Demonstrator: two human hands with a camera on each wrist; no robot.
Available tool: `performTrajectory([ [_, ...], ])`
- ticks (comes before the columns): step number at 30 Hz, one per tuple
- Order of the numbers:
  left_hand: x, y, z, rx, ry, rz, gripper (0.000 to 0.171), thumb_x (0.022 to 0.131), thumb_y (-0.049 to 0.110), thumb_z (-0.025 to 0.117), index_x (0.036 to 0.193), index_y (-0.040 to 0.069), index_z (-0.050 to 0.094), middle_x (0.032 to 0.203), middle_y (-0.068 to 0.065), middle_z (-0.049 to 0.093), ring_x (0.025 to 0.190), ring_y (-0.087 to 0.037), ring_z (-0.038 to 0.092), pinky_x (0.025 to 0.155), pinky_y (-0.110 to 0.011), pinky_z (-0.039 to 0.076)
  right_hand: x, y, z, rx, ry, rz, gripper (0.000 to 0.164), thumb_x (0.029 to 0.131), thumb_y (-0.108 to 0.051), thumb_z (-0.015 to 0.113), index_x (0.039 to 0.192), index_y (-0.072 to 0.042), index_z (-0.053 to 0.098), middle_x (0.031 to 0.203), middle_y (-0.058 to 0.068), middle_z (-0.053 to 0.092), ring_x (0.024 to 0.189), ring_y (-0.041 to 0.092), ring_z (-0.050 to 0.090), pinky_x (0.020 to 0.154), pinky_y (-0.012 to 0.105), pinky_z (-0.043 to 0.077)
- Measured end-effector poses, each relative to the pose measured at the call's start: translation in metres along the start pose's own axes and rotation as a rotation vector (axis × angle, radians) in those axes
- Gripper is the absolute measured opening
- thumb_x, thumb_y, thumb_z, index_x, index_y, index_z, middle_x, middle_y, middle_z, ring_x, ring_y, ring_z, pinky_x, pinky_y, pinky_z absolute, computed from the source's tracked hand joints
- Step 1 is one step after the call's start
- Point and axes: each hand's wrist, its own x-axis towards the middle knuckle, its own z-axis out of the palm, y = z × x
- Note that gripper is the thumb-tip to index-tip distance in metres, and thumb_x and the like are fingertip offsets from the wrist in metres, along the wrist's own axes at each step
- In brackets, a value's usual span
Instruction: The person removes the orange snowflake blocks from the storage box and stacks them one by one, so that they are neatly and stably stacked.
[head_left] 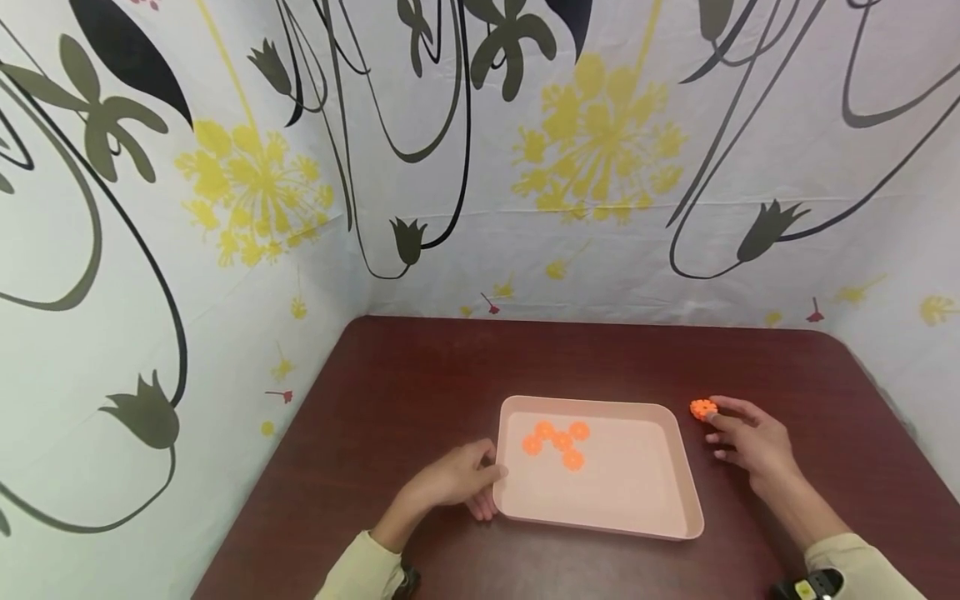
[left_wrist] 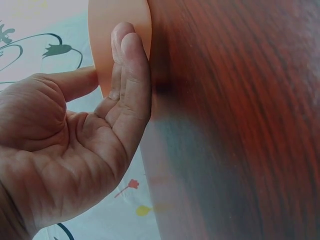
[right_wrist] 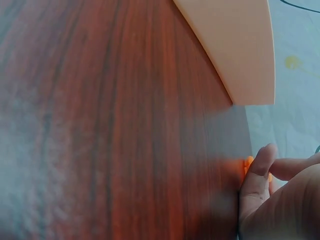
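Observation:
A shallow pale peach tray lies on the table, with several flat round orange pieces grouped in its left half. At its left end, my left hand grips the wall, thumb over the rim and fingers along the outside. The left wrist view shows that thumb and those fingers on either side of the tray wall. Right of the tray, my right hand pinches a small knobbly orange piece between thumb and fingers. In the right wrist view the fingers mostly hide this orange piece.
The dark reddish wood-grain table has rounded back corners. A white cloth with grey and yellow plant prints hangs behind it and along the left side. Dark wrist-worn devices sit at both sleeve cuffs.

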Motion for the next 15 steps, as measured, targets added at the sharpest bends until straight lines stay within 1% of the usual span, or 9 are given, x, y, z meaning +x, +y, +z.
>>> performTrajectory([
  [2,0.0002,-0.0001,-0.0005,0.0,0.0,0.001,0.015,0.109,0.018,0.06,0.111,0.003,0.055,0.068,-0.018,0.073,0.055,-0.023,0.071,0.056,-0.046,0.067,0.0006,-0.0001,0.001,-0.012,0.009,0.005,0.034,0.102,-0.026,0.072,0.135,-0.024,0.062,0.085,-0.024,0.071,0.069,0.007,0.07,0.059,0.028,0.063],
  [6,0.0005,0.0,-0.0006,0.0,0.004,0.003,0.016,0.108,0.018,0.06,0.11,0.003,0.054,0.068,-0.018,0.073,0.055,-0.025,0.072,0.056,-0.047,0.067,0.0015,0.0003,0.0018,-0.079,0.038,0.016,0.037,0.102,-0.03,0.071,0.137,-0.021,0.061,0.083,-0.022,0.069,0.065,0.008,0.067,0.056,0.027,0.061],
  [9,0.0007,0.0,-0.0003,0.004,0.008,0.002,0.016,0.108,0.018,0.06,0.11,0.003,0.054,0.068,-0.018,0.073,0.055,-0.026,0.072,0.056,-0.047,0.067,0.0027,0.0006,0.0017,-0.113,0.049,0.022,0.037,0.102,-0.032,0.071,0.136,-0.021,0.063,0.082,-0.021,0.069,0.063,0.008,0.064,0.053,0.027,0.057],
  [15,0.0008,0.0,0.0001,0.016,0.011,-0.006,0.016,0.108,0.019,0.061,0.11,0.004,0.056,0.068,-0.017,0.073,0.055,-0.026,0.072,0.056,-0.048,0.067,0.0041,-0.0001,0.0019,-0.113,0.052,0.014,0.029,0.102,-0.03,0.072,0.13,-0.024,0.066,0.08,-0.021,0.069,0.059,0.007,0.06,0.05,0.025,0.053],
])
